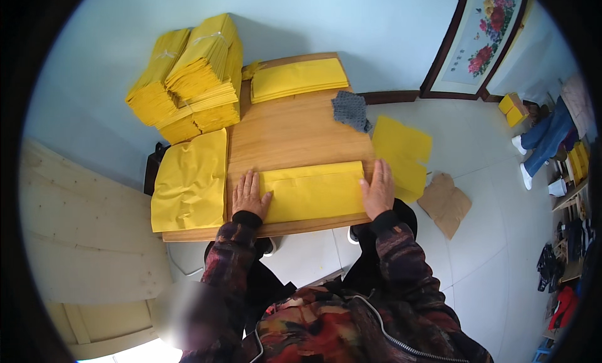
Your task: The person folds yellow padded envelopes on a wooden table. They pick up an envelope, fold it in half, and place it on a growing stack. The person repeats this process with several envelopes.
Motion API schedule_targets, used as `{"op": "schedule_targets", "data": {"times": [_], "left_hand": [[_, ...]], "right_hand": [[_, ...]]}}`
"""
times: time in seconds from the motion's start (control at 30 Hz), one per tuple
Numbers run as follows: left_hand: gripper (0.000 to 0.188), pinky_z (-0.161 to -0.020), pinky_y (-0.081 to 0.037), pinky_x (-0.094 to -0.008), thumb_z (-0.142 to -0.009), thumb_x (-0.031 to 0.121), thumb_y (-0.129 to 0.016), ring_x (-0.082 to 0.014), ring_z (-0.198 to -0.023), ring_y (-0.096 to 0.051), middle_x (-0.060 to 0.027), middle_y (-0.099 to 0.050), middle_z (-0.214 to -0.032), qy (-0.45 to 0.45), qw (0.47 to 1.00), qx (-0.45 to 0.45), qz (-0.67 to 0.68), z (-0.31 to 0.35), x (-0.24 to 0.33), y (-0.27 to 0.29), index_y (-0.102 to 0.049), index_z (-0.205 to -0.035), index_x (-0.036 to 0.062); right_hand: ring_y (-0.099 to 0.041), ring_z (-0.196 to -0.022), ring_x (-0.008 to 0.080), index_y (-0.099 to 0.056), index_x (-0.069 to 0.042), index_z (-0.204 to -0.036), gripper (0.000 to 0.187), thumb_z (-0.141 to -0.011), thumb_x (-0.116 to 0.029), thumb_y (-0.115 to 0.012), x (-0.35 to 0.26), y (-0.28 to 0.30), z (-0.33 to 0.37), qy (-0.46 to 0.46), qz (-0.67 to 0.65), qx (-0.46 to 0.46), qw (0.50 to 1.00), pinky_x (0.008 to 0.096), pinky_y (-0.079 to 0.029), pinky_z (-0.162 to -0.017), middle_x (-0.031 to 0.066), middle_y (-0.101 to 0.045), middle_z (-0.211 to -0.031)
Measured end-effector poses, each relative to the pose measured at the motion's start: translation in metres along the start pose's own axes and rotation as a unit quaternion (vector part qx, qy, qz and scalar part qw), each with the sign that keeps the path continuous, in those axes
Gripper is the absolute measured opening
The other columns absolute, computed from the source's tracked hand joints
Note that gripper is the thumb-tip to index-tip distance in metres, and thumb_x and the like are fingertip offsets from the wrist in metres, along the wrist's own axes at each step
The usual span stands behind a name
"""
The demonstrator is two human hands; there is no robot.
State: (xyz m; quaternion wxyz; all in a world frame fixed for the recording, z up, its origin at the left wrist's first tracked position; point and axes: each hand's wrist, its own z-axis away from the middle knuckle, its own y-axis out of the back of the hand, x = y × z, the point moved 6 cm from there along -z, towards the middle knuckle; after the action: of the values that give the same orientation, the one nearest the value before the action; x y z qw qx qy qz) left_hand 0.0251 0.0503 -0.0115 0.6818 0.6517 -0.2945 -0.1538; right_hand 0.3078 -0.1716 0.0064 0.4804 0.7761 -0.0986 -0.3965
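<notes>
- Yellow paper [311, 192] lies flat along the near edge of our table [295, 134].
- Our left hand [250, 197] rests open at its left end, gripping nothing.
- Our right hand [379, 190], open too, touches its right end.

At our twelve o'clock we see a yellow paper rectangle [311, 190] lying flat, lengthwise from nine to three.

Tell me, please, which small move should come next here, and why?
I would perhaps press the left hand and the right hand gently inward, to even the yellow paper: it lies on the wooden table with one hand at each short end.
</notes>
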Motion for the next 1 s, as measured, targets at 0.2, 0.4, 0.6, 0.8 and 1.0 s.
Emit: {"op": "schedule_targets", "data": {"times": [0.2,0.4,0.6,0.8,1.0], "left_hand": [[0.08,-0.12,-0.015,-0.0498,-0.091,0.054,-0.055,-0.03,-0.15,-0.017,-0.0082,-0.023,-0.162,0.051,0.998,-0.007,0.038,0.012,0.046,-0.017,-0.029,-0.154,0.0114],[0.079,-0.12,-0.015,-0.0502,-0.091,0.055,-0.055,-0.0299,-0.15,-0.018,-0.0083,-0.026,-0.161,0.017,0.999,-0.008,0.05,0.005,0.08,-0.023,-0.033,-0.152,0.0098],[0.065,-0.111,-0.035,-0.0421,-0.087,0.024,-0.067,-0.0375,-0.139,-0.037,-0.0226,-0.036,-0.152,-0.025,0.935,0.126,0.33,-0.003,0.043,-0.014,-0.043,-0.144,0.0037],[0.033,-0.076,-0.055,-0.0324,-0.085,0.016,-0.066,-0.0215,-0.086,-0.069,-0.013,-0.072,-0.094,0.16,0.905,0.086,0.384,0.034,-0.011,-0.019,-0.065,-0.111,-0.0045],[0.041,-0.077,-0.055,-0.0399,-0.081,0.031,-0.069,-0.0315,-0.085,-0.07,-0.0196,-0.072,-0.089,0.194,0.933,0.025,0.302,0.024,0.009,-0.017,-0.067,-0.106,-0.0017]], "right_hand": [[-0.052,-0.121,0.033,-0.049,0.005,-0.131,0.049,-0.093,-0.022,-0.064,0.088,-0.002,0.002,-0.136,-0.226,0.016,0.964,0.0386,-0.043,-0.101,0.022,-0.055,-0.132],[-0.062,-0.087,0.0151,-0.062,0.007,-0.109,0.031,-0.092,-0.019,-0.066,0.112,-0.009,-0.011,-0.145,-0.317,-0.007,0.937,0.0304,-0.049,-0.08,0.0088,-0.068,-0.097],[-0.057,-0.062,0.0145,-0.064,0.003,-0.079,0.025,-0.083,-0.021,-0.069,0.113,-0.006,-0.012,-0.161,-0.33,0.0,0.93,0.0353,-0.045,-0.056,0.0065,-0.062,-0.067],[-0.059,-0.077,0.0136,-0.064,0.003,-0.095,0.027,-0.088,-0.023,-0.069,0.121,-0.011,-0.014,-0.164,-0.378,0.004,0.911,0.0302,-0.048,-0.07,0.0053,-0.065,-0.087],[-0.059,-0.071,0.0126,-0.062,-0.002,-0.094,0.021,-0.096,-0.022,-0.063,0.14,0.006,-0.01,-0.237,-0.471,0.091,0.845,0.0289,-0.048,-0.062,0.0024,-0.062,-0.085]]}}
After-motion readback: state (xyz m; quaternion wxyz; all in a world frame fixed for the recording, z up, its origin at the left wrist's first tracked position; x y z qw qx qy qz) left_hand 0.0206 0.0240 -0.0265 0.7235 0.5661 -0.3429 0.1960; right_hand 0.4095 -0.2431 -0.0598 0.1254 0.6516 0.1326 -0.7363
